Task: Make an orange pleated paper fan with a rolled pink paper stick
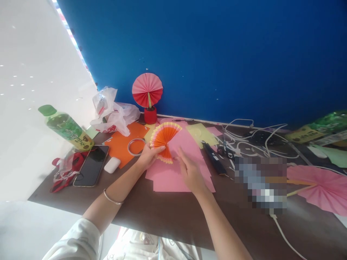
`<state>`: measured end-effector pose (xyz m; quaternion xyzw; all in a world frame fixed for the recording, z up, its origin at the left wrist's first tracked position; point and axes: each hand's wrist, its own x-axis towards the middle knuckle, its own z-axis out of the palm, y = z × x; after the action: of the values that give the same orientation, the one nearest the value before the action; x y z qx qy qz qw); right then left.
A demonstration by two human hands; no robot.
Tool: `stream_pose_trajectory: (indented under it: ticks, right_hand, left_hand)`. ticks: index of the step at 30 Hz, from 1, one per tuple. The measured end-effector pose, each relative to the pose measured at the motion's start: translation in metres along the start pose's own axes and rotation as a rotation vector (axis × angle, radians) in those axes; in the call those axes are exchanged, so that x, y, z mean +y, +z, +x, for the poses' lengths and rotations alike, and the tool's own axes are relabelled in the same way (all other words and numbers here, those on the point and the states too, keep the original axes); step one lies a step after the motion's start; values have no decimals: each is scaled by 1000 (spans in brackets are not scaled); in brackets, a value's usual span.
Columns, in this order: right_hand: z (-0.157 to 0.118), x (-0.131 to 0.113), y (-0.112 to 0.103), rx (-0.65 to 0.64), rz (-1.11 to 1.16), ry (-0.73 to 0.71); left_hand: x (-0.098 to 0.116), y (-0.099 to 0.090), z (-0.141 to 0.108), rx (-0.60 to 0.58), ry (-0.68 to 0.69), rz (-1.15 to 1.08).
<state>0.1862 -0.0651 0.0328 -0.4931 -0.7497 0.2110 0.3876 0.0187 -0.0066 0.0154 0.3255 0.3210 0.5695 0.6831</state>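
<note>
My left hand [150, 156] is closed on a pleated paper fan [165, 137], with the thumb pressed over its folds. The fan is orange with a yellow and pink edge and spreads partway round. Just to its right is my right hand [190, 172], index finger stretched out and the other fingers partly hidden; I see nothing in it. Beneath both hands lie pink paper sheets [173, 182]. A roll of tape [136, 147] rests beside my left hand on orange paper [121, 139].
A pink and red paper fan [148, 88] stands in a red pot [150, 115] by the blue wall. Leftward are a bottle [69, 130], a phone [92, 166] and a white case [112, 165]. To the right lie a black cutter-like tool [214, 159], white cables [267, 133] and a pink fan [322, 187].
</note>
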Motion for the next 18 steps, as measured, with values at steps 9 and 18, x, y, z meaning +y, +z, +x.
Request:
stream_pose_trajectory:
  ticks: [9,18]
  right_hand:
    - [2,-5,7,148,19,6]
    - [-2,-6,15,149,54,65]
  left_hand:
    - [-2,1,0,26,17,7]
    - [-1,1,1,28,32,35]
